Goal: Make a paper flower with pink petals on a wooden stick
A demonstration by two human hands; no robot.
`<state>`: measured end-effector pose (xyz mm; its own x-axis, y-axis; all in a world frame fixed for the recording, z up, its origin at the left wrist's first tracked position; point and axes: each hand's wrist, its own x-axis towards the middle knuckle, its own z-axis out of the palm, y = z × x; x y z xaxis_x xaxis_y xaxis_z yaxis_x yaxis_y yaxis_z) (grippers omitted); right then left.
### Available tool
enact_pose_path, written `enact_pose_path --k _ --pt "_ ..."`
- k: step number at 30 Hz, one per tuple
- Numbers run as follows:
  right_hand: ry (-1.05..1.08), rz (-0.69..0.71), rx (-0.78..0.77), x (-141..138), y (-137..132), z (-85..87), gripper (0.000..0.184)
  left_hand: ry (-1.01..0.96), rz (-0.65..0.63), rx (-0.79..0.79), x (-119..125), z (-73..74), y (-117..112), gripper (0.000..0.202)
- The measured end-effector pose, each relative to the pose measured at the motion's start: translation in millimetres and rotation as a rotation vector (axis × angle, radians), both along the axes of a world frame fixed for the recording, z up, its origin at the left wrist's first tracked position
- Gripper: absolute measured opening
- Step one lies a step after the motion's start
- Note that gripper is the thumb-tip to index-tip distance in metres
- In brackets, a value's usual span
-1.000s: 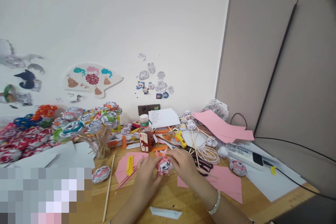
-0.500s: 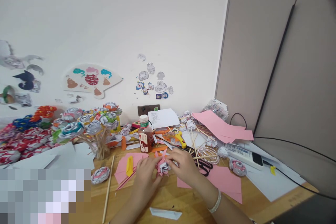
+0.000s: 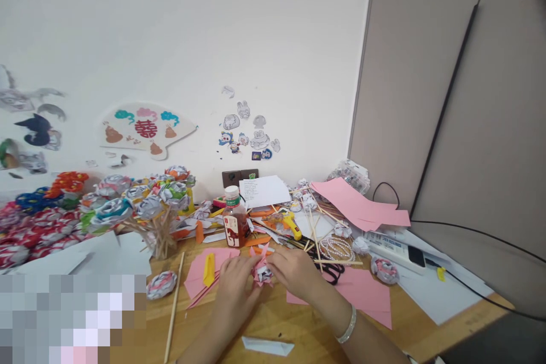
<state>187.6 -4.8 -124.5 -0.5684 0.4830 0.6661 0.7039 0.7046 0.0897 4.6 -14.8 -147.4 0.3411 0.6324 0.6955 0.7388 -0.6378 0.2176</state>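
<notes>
Both of my hands meet over a pink and white folded paper flower (image 3: 263, 271) on the wooden desk (image 3: 294, 330). My left hand (image 3: 237, 285) pinches its left side with curled fingers. My right hand (image 3: 295, 271), with a pale bracelet at the wrist, grips its right side. Pink paper sheets (image 3: 362, 290) lie under and beside my hands. A yellow folded strip (image 3: 209, 268) rests on pink paper just left of my left hand.
A brown bottle (image 3: 234, 224) stands behind the flower. Paper roses on sticks (image 3: 140, 207) crowd the left. Loose skewers (image 3: 173, 307), black scissors (image 3: 330, 270), a bead string (image 3: 336, 247), a white remote (image 3: 396, 247) and a folded white paper (image 3: 268, 346) lie around.
My hands stay on the paper flower with only small finger shifts. The view has drifted slightly, so everything sits a little further left.
</notes>
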Motion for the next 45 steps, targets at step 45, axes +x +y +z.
enact_pose_path --k 45 --pt "-0.061 -0.120 -0.132 -7 1 -9.8 0.014 0.038 0.019 0.033 1 -1.3 4 0.035"
